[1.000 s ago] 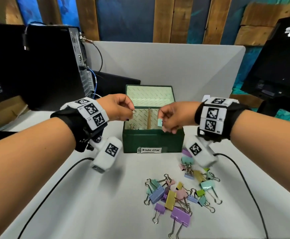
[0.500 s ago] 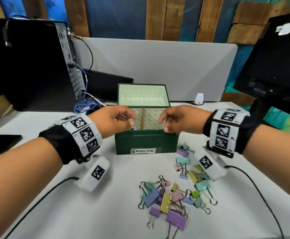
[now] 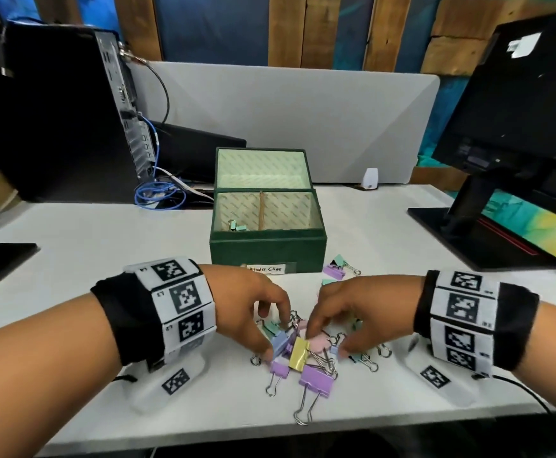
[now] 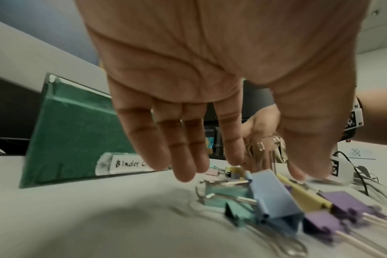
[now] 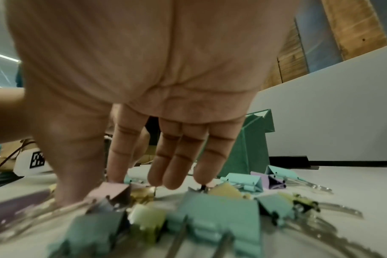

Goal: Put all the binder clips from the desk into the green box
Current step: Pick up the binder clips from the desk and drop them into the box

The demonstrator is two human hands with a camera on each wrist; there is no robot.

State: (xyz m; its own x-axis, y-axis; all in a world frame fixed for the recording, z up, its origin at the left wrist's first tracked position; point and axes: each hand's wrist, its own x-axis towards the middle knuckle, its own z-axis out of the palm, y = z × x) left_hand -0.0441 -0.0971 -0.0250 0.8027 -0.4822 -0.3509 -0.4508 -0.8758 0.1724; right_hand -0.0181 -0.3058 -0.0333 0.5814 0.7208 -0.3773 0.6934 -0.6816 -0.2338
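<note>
The green box (image 3: 268, 251) stands open at mid-desk with a few clips (image 3: 237, 226) in its left compartment. A pile of pastel binder clips (image 3: 314, 380) lies on the white desk in front of it. My left hand (image 3: 276, 335) hangs over the pile's left side, thumb and fingers spread above a blue clip (image 4: 271, 193). My right hand (image 3: 327, 342) reaches down on the pile's right side. Its index finger (image 5: 117, 165) and thumb touch a pink clip (image 5: 114, 190), fingers nearly straight. Neither hand has lifted anything.
More clips (image 3: 336, 271) lie by the box's right front corner. A computer tower (image 3: 71, 110) and blue cable (image 3: 157, 193) stand at back left, a monitor stand (image 3: 481, 233) at right, a grey partition (image 3: 286, 110) behind. Wrist cables trail off the desk's front edge.
Both hands have come away from the box opening, back and down onto the clip pile. The clips they held a second ago are gone from the fingers.
</note>
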